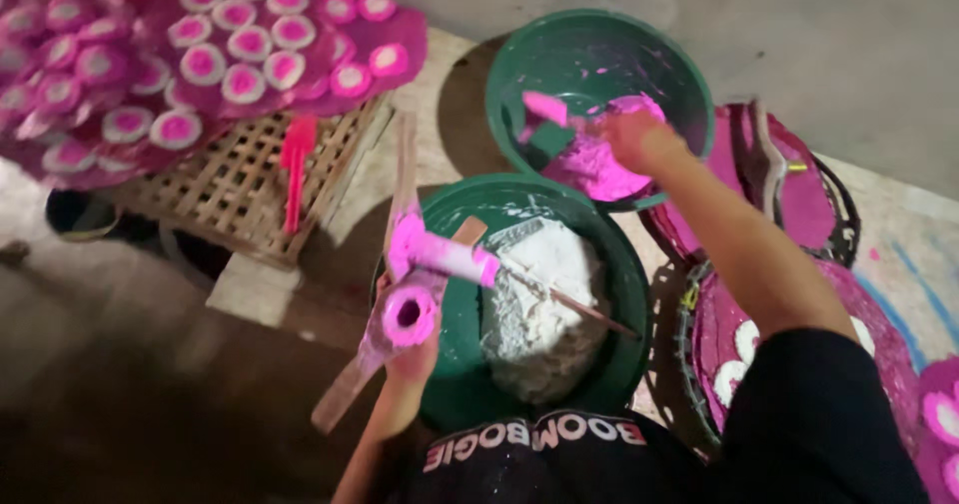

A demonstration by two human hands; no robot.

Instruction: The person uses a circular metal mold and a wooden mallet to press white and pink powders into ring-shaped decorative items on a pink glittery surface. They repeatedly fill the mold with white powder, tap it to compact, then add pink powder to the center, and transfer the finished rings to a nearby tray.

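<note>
1. In the far green basin [599, 59], my right hand [627, 136] sinks its grip into pink dough [589, 164].
2. Over the near basin [460, 364], my left hand [412, 356] grips a pink tube [410, 314].

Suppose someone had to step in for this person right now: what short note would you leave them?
Left hand: holds a pink-coated tube mould over the near green basin, which holds white dough and a stick.
Right hand: in the far green basin, on pink dough.
Done: many pink-and-white rounds lie on the bamboo rack.
Left: both basins hold unshaped dough.
</note>
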